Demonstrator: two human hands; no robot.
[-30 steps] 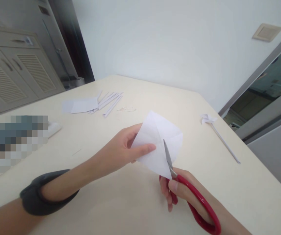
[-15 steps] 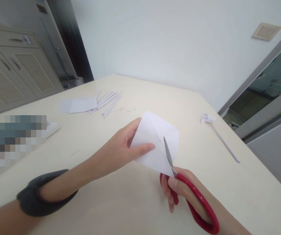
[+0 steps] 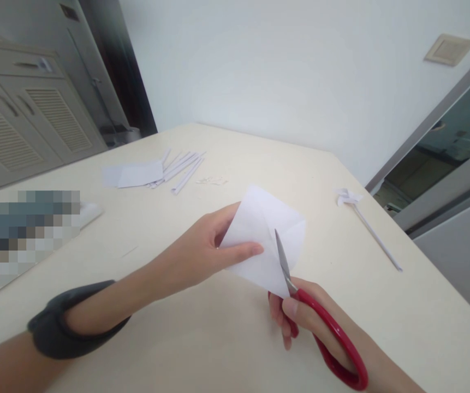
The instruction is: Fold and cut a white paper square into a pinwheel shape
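A white square of paper [image 3: 255, 226] with fold creases is held up above the cream table [image 3: 185, 338]. My left hand [image 3: 202, 251] pinches its left side, thumb on top. My right hand [image 3: 300, 319] grips red-handled scissors [image 3: 325, 335]. Their blades [image 3: 283, 261] reach in from the paper's lower corner along a crease toward its centre, and they look nearly closed on the sheet. A dark band wraps my left forearm [image 3: 71, 322].
A paper pinwheel on a thin rolled stick [image 3: 366, 224] lies at the table's right edge. Loose white sheets [image 3: 134, 176] and several rolled paper sticks [image 3: 185, 166] lie at the far left. A blurred patch [image 3: 22, 234] covers the left side; cabinets [image 3: 22, 120] stand behind.
Paper and both hands have hardly shifted. The scissor blades stay in the cut at the lower corner, and the sheet tilted slightly.
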